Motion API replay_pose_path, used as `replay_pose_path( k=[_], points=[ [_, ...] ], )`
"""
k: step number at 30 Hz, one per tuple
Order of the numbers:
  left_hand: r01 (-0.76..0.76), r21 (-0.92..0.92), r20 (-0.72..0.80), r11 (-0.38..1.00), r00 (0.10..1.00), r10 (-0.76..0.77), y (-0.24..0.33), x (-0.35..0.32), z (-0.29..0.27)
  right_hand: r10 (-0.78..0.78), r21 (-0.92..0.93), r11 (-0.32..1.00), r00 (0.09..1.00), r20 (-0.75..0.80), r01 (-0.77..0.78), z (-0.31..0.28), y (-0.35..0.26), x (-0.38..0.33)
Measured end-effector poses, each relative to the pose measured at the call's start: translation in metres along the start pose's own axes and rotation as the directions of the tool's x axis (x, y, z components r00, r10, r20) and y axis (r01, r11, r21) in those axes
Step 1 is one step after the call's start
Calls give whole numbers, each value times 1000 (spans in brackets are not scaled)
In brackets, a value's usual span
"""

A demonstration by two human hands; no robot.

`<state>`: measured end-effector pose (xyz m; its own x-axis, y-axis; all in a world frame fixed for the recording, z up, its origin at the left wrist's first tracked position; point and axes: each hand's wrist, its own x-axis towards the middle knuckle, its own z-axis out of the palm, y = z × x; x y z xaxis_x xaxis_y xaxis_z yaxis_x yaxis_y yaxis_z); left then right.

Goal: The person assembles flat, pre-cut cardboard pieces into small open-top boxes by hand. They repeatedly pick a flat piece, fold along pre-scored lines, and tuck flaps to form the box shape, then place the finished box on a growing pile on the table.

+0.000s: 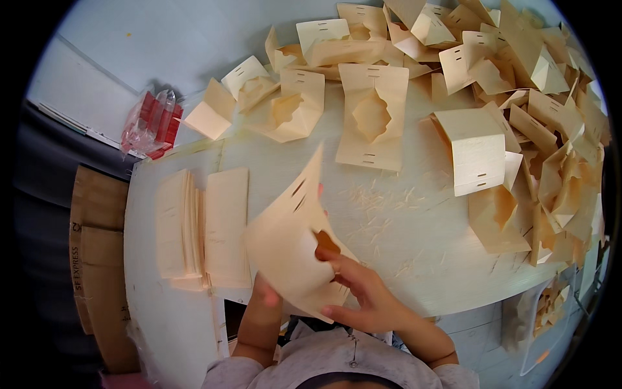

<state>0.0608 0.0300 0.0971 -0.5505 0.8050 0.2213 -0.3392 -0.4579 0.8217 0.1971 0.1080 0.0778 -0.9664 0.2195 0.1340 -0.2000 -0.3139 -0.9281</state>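
Observation:
In front of my chest is a cream cardboard sheet [288,236], tilted and bent, with short slits near its upper end and a wavy-edged cut-out. My left hand [267,293] supports it from behind; the sheet covers most of that hand, though a fingertip shows past its far edge. On the near right side, my right hand [363,288] grips the sheet, its fingers at the cut-out and its thumb by the lower edge. Small cream scraps [376,198] lie on the table beyond my right hand.
Two stacks of folded sheets [227,227] lie on the left of the white table [291,149]. Opened cut sheets [372,117] stand along the back, heaped at right. A red-and-clear plastic package [152,123] sits back left, brown cartons [100,259] beside the table.

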Motion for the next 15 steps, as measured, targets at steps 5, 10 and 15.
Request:
replay_pose_path(
  k=[5,10,15],
  points=[
    [135,-37,125,990,984,-129,-20,-8,-35,-25,-128,991,995,101,38,0,-5,-2],
    [256,-234,74,938,966,-246,-32,-10,-35,-38,-95,995,999,-15,37,14,-10,-1],
    [217,-206,16,954,976,-218,-29,-6,-16,-192,-265,956,954,-231,128,14,10,-3]
  ],
)
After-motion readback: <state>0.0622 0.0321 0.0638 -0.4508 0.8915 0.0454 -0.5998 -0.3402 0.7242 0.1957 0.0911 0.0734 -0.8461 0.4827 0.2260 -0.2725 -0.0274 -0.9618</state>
